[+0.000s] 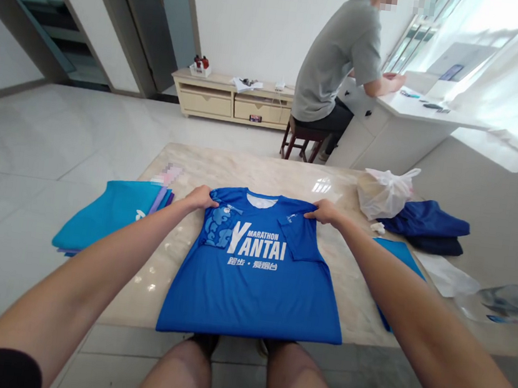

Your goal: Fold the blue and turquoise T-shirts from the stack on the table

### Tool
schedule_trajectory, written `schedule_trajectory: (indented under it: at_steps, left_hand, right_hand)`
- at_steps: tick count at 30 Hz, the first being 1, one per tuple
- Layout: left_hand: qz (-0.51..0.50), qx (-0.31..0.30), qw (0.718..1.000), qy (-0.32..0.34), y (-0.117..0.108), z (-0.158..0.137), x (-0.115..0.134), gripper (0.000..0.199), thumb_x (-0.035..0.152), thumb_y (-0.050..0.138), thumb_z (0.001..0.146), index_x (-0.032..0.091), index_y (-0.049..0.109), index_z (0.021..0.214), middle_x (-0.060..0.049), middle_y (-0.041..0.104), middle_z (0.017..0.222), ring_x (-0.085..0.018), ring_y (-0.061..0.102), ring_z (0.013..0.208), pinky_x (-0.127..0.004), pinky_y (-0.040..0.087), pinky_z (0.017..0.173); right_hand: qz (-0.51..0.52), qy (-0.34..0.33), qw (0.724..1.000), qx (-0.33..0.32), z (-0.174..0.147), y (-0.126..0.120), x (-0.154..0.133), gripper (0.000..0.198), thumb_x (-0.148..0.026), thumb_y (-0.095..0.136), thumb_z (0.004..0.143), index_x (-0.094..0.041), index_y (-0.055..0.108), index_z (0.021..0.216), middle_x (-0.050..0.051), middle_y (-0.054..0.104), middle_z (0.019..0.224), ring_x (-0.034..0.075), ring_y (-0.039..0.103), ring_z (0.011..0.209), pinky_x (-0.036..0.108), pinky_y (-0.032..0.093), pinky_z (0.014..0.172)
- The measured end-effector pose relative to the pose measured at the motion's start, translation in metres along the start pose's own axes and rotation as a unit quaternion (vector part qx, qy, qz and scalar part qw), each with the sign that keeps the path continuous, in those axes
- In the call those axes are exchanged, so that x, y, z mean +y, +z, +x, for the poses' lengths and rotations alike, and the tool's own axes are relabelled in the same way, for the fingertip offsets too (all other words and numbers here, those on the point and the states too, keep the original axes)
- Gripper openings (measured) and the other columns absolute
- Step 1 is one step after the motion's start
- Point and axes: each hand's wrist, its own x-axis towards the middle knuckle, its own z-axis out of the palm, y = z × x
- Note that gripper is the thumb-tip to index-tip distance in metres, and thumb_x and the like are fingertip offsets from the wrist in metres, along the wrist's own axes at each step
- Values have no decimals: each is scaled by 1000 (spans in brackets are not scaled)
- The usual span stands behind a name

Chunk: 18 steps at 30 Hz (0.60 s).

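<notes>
A blue T-shirt [246,299] with white "MARATHON YANTAI" lettering lies front side up on the marble-patterned table [262,169], its collar away from me. Both sleeves are turned in over the chest. My left hand [202,198] pinches the shirt's left shoulder corner, fingers closed on the cloth. At the opposite shoulder, my right hand [324,213] grips the fabric the same way. The lower hem reaches the near table edge, above my knees.
Folded turquoise and purple clothes [105,213] lie at the table's left. Toward the right are a white plastic bag [384,193], dark blue clothing [430,222], a blue flat item [400,256] and a clear plastic bottle [510,300]. A person [335,58] sits on a stool beyond.
</notes>
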Motion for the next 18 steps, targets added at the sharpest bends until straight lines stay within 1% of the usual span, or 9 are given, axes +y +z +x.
schedule_trajectory:
  at_steps: [3,5,8,10,12,14,15,17,18]
  left_hand:
    - [-4,57,998,4,-4,16,7,54,57,96,68,23,86,109,-11,86,106,-37,78,114,-37,60,92]
    - [-7,114,993,0,-7,29,17,48,51,91,77,24,84,116,-12,86,115,-36,76,118,-38,59,95]
    - [-26,221,975,-7,-16,46,39,27,37,83,88,24,81,112,-12,84,116,-34,75,115,-40,56,96]
    - [-63,295,953,10,-24,53,53,14,31,80,91,24,78,104,-11,82,111,-30,73,108,-41,55,95]
    - [-98,355,929,38,-33,51,64,8,28,78,95,23,74,100,-9,79,107,-26,70,101,-40,53,95]
    - [-114,389,912,66,-41,36,68,8,26,77,97,23,70,99,-8,76,110,-21,67,97,-37,53,96]
    - [-116,396,908,78,-44,22,67,8,25,76,97,23,69,100,-7,75,112,-19,66,97,-35,53,95]
    - [-124,409,898,106,-44,-17,58,11,21,76,95,22,66,100,-6,73,113,-18,67,99,-31,55,91]
    - [-128,413,894,117,-41,-42,50,11,20,74,94,22,66,101,-5,72,111,-18,67,100,-30,56,89]
  right_hand:
    - [31,6,997,75,15,5,-7,14,-24,87,91,-15,77,84,6,73,67,21,73,68,29,59,69]
    - [48,3,990,135,29,6,-15,9,-22,84,91,-15,79,89,6,75,70,23,76,73,32,61,76]
    - [67,-19,967,245,50,3,-31,7,-23,82,89,-17,81,94,8,79,80,28,79,86,37,62,87]
    - [97,-56,941,320,59,-3,-43,8,-24,80,90,-19,81,97,8,81,86,30,79,92,40,62,93]
    - [138,-109,908,380,57,-11,-55,10,-25,76,91,-20,80,98,8,82,88,30,78,92,43,62,96]
    - [176,-166,877,416,40,-16,-64,11,-26,72,92,-20,79,99,6,82,89,28,78,90,44,62,99]
    - [189,-190,865,424,24,-18,-65,12,-27,71,93,-20,78,100,6,82,91,28,78,90,44,62,98]
    - [201,-217,856,425,-19,-15,-61,16,-29,69,94,-21,78,104,5,83,98,28,78,92,43,64,96]
    - [196,-215,861,417,-45,-9,-54,18,-31,69,94,-22,79,107,6,83,101,28,78,94,43,65,94]
